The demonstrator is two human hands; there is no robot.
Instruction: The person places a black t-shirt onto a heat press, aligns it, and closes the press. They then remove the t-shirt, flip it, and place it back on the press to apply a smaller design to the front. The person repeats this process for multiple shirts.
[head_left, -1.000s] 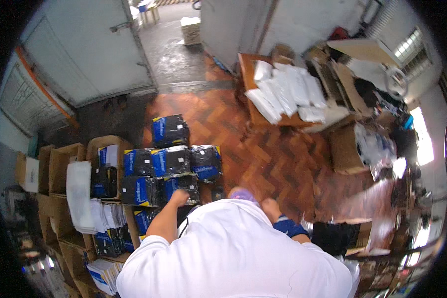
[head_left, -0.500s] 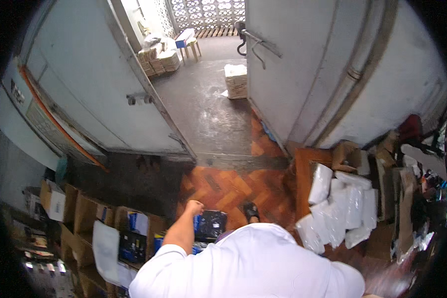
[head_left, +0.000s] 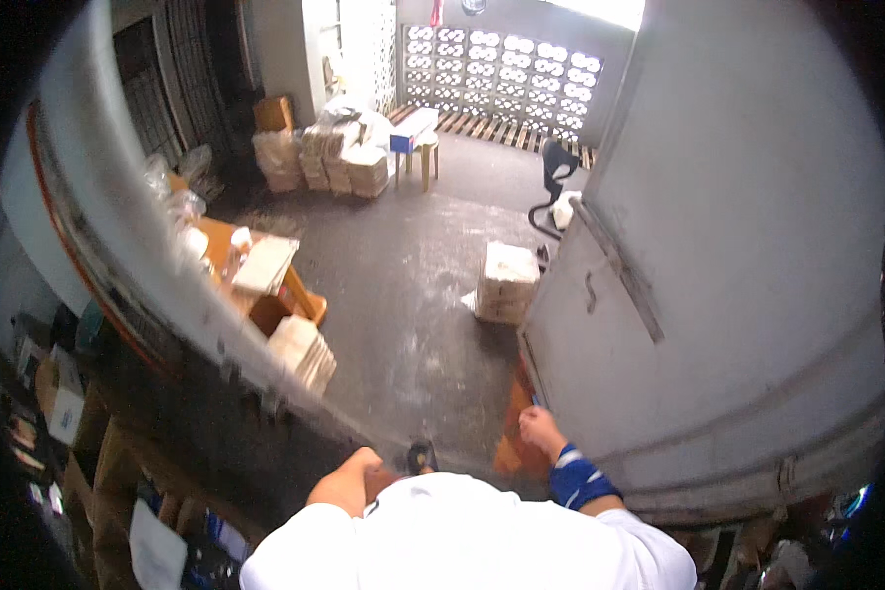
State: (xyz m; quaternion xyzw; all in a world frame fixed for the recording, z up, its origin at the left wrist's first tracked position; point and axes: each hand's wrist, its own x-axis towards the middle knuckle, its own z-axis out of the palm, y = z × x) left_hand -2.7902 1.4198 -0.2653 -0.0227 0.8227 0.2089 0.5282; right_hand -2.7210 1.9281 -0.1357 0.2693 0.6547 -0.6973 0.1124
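Grey floor (head_left: 393, 315) — open ahead, left hand (head_left: 347, 482), right hand (head_left: 541, 429) — near 2 door edges (head_left: 535, 374)

I watch through the left of two fisheye lenses worn side by side on the person's head, looking forward and steeply down. The white shirt (head_left: 472, 536) is very close, filling the near edge, with the fingers of the left hand (head_left: 349, 482) and right hand (head_left: 541, 430) just past it. My view spans the grey floor (head_left: 393, 295), the door (head_left: 747, 246) on the right and the perforated wall (head_left: 506, 74) at the far side.
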